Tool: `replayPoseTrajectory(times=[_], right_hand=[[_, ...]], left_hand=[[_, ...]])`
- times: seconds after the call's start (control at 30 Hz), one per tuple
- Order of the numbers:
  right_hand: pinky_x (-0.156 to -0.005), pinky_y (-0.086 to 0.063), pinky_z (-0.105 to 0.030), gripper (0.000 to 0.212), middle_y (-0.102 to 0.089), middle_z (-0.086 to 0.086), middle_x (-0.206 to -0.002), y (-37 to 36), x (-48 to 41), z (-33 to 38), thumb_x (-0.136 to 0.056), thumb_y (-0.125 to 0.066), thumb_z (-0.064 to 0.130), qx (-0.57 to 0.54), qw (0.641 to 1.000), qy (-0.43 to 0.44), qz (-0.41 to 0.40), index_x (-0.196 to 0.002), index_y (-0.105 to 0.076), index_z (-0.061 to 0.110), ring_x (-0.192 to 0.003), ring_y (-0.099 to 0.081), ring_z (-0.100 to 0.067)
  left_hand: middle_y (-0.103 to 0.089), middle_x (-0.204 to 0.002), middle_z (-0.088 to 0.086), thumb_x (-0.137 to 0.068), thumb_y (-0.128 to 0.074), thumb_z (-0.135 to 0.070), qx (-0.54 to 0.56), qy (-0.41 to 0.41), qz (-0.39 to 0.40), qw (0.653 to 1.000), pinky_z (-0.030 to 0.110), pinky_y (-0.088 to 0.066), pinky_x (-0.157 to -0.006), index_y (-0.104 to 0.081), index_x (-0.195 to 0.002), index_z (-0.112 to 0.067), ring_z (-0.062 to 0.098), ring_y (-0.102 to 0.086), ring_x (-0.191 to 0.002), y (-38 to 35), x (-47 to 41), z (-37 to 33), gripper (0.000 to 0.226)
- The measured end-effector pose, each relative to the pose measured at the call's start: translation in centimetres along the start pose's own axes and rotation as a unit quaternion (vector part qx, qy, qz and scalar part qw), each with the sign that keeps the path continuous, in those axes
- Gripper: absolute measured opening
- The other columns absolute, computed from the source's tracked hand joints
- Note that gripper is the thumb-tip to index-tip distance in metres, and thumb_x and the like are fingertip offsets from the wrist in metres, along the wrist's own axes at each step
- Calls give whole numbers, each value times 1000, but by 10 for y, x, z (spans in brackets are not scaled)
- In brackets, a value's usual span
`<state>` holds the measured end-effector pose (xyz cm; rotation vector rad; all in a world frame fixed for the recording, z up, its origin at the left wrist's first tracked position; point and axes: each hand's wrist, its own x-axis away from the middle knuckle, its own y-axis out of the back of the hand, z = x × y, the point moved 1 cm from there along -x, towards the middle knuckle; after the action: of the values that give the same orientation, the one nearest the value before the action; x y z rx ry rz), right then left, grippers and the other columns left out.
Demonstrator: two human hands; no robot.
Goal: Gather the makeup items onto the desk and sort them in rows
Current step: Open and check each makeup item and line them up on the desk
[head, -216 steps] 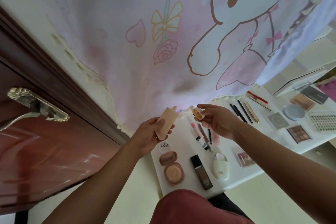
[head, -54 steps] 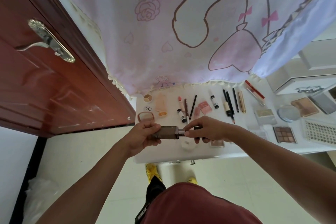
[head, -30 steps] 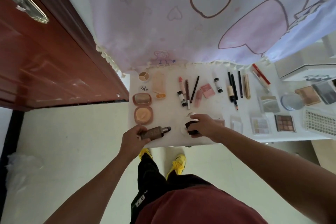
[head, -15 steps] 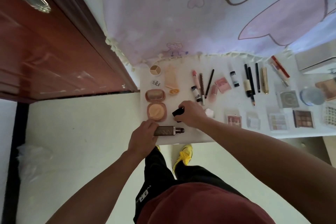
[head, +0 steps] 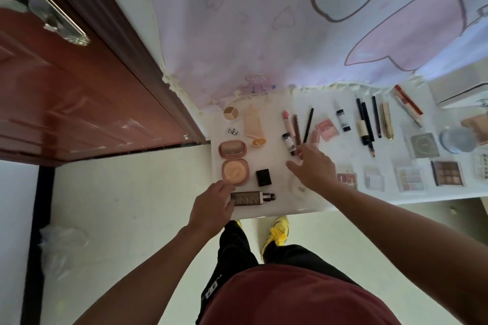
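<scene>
A brown foundation bottle [head: 250,197] lies uncapped near the white desk's [head: 272,161] front edge. Its black cap [head: 263,177] stands just above it. My left hand [head: 214,206] touches the bottle's left end with relaxed fingers. My right hand [head: 313,166] hovers open over the desk's middle, holding nothing. Two round powder compacts [head: 233,162] sit at the left. Lip and brow pencils [head: 293,129] lie in a row behind my right hand. Several eyeshadow palettes [head: 410,178] line the front right.
A red-brown door [head: 79,87] stands at the left. A pink cartoon curtain [head: 290,21] hangs behind the desk. Dark pencils and a gold tube [head: 372,121] lie at the back right. A white box [head: 464,87] sits at the far right. My yellow shoes [head: 277,232] are below the desk edge.
My right hand set the black cap down on the desk and lifted away to the right, opening. My left hand has laid the bottle down and loosened its grip.
</scene>
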<state>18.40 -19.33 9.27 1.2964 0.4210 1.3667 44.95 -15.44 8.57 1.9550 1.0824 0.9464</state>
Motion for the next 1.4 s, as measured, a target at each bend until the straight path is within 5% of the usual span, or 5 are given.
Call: replayPoseTrajectory(times=[0.23,0.57,0.87,1.27,1.4], right_hand=[[-75,-50,-38,79,-62,-10,-109,-8,5,-40,-75,-63,71,77,989,-78,99,-124,-46,11,-94,-63,-30],[-62,-49,-31,48,-65,-8,-93,8,8,-44,-82,-74,46,-290,940,-152,102,-106,-62,7,-77,-60,-19],[-64,-58,-25,22,-72,-16,-88,89,57,-20,-94,-65,17,-549,810,-48,198,-103,-68,-2,-76,-71,-23],[-65,-55,-24,23,-75,-5,-78,113,90,-21,-91,-67,16,-440,878,130,136,-95,-69,-7,-73,-70,-14],[-62,-54,-22,8,-73,2,-72,115,97,-22,-92,-66,13,-417,882,202,85,-88,-70,18,-67,-67,-7]], left_hand=[[-63,-104,1,-88,-61,-18,21,-16,-33,999,24,-39,-70,-64,-113,-12,22,-60,-92,9,-23,-47,26],[-60,-83,-10,-87,-65,-19,110,34,-46,992,26,-48,-66,-66,-106,-17,10,-57,-71,17,-19,-79,19],[-60,-80,15,-101,-46,-32,471,195,-3,860,23,-45,-45,-58,-103,-14,24,-60,-61,47,-41,-134,22],[-46,-72,2,-90,-43,-61,409,146,-54,899,34,-31,-57,-53,-88,-8,21,-44,-67,63,-38,-157,54],[-41,-68,3,-100,-40,-48,415,121,-45,901,27,-27,-48,-50,-83,-10,15,-37,-54,70,-36,-166,42]])
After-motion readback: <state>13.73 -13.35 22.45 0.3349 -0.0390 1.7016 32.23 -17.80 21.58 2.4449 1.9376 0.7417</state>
